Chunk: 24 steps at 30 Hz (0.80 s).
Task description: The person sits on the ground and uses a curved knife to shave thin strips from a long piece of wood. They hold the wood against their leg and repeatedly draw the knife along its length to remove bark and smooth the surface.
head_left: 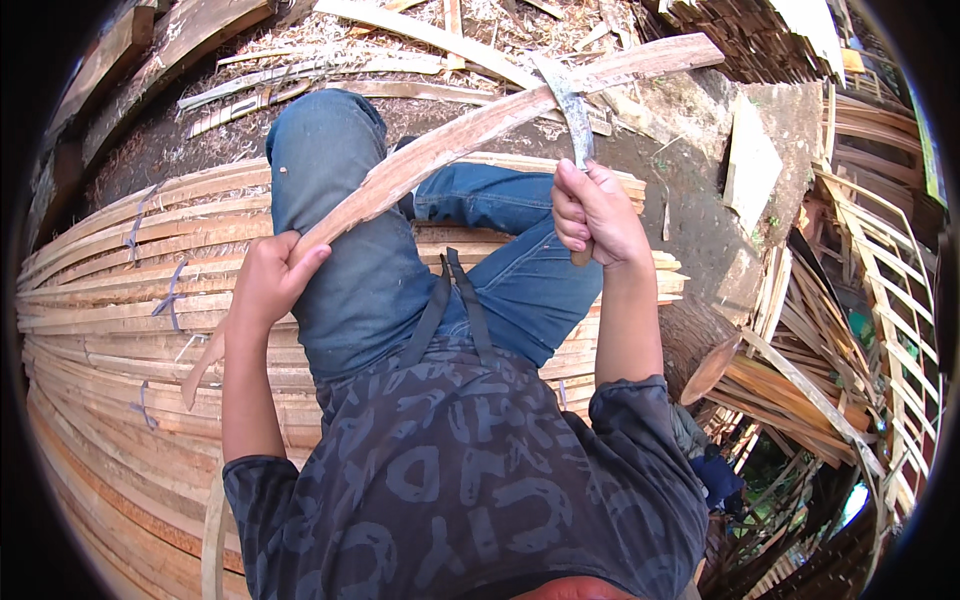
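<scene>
My left hand point(278, 272) is closed round a long, rough wooden strip point(455, 138), which slants up to the far right above my thighs. A short tail of the strip shows past my left forearm. In my right hand point(600, 212), the fingers are wrapped round the handle of a machete point(577, 118) with a worn grey blade; the wooden butt of the handle pokes out below the fist. The blade crosses the strip toward its far end. Whether it bites into the wood I cannot tell. The strip's edge looks frayed near my left knee.
I sit on bundles of long wooden strips point(130, 310), some tied with purplish cord point(172, 296). Shavings and offcuts point(310, 75) litter the ground ahead. To the right are a log point(690, 345), split wood pieces point(800, 400) and a slatted wooden frame point(890, 290).
</scene>
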{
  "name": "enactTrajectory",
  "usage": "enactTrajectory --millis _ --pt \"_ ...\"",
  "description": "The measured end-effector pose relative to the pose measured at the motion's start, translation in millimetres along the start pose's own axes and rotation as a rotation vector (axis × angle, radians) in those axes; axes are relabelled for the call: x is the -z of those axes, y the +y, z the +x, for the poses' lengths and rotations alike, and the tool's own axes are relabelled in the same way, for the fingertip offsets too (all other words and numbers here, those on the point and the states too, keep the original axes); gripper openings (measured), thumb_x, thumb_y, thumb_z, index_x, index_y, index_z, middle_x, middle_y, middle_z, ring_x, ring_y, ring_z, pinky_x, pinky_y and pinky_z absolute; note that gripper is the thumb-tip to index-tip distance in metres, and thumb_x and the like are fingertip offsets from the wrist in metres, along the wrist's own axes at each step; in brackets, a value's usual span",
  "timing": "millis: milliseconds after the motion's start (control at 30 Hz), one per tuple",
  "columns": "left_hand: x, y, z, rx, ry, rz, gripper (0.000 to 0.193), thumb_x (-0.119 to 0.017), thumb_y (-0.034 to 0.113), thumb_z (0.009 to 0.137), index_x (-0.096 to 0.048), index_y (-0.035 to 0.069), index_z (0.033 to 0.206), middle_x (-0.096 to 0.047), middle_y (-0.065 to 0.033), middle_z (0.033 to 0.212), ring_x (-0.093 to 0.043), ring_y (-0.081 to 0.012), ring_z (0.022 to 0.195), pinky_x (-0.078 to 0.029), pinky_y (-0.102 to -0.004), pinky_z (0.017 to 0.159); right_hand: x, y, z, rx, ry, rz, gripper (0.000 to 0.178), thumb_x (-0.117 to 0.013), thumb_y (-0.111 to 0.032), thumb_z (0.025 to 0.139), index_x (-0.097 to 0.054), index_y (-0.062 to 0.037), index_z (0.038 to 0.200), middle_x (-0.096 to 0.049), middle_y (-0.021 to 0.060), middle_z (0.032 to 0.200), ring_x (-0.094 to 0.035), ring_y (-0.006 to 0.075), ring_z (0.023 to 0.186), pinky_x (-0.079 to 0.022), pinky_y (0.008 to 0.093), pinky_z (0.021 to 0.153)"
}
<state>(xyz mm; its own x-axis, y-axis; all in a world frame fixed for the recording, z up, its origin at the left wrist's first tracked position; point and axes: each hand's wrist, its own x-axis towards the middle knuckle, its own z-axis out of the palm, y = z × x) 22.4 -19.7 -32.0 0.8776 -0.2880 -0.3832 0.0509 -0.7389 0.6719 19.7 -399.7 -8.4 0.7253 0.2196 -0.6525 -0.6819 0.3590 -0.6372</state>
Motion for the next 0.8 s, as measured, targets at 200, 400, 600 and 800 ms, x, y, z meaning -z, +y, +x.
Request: enactTrajectory --millis 200,400,600,800 --pt "-1.8 8.8 1.0 0.012 -0.029 0.058 0.053 -0.071 0.04 0.082 -0.05 -0.003 0.059 -0.039 -0.0138 0.047 -0.035 -0.0192 0.045 -0.033 -0.0361 0.045 21.5 -2.9 -7.5 0.267 0.481 -0.23 0.027 -0.059 -0.025 0.096 -0.047 -0.0092 0.078 -0.036 -0.0056 0.051 -0.031 0.0033 0.038 -0.029 0.0222 0.033" --pt "3.2 -21.3 -3.7 0.048 0.022 -0.127 0.052 -0.067 0.035 0.086 -0.044 -0.001 0.056 -0.034 -0.0036 0.049 -0.033 -0.0103 0.05 -0.028 -0.0329 0.044 90.2 -30.8 -58.0 0.569 0.784 -0.064 0.033 -0.052 -0.029 0.099 -0.04 -0.0123 0.073 -0.033 -0.0036 0.052 -0.032 0.0064 0.038 -0.029 0.0239 0.034" --pt "5.7 -18.3 -4.7 0.086 -0.009 -0.091 0.051 -0.067 0.032 0.087 -0.043 0.0 0.056 -0.034 -0.0021 0.049 -0.032 -0.0088 0.051 -0.028 -0.0317 0.044 33.4 5.9 -45.4 0.257 0.161 0.078 0.019 -0.053 -0.024 0.099 -0.047 -0.0094 0.088 -0.035 -0.003 0.053 -0.034 0.0064 0.038 -0.031 0.0223 0.034" --pt "6.5 -12.1 -2.0 0.018 -0.003 -0.026 0.049 -0.068 0.032 0.085 -0.048 -0.003 0.058 -0.037 -0.007 0.048 -0.034 -0.0119 0.048 -0.029 -0.0338 0.044 -10.1 6.4 -6.2 0.04 -0.045 -0.013 0.027 -0.052 -0.027 0.099 -0.043 -0.0102 0.081 -0.035 -0.004 0.053 -0.033 0.004 0.039 -0.03 0.0211 0.033"
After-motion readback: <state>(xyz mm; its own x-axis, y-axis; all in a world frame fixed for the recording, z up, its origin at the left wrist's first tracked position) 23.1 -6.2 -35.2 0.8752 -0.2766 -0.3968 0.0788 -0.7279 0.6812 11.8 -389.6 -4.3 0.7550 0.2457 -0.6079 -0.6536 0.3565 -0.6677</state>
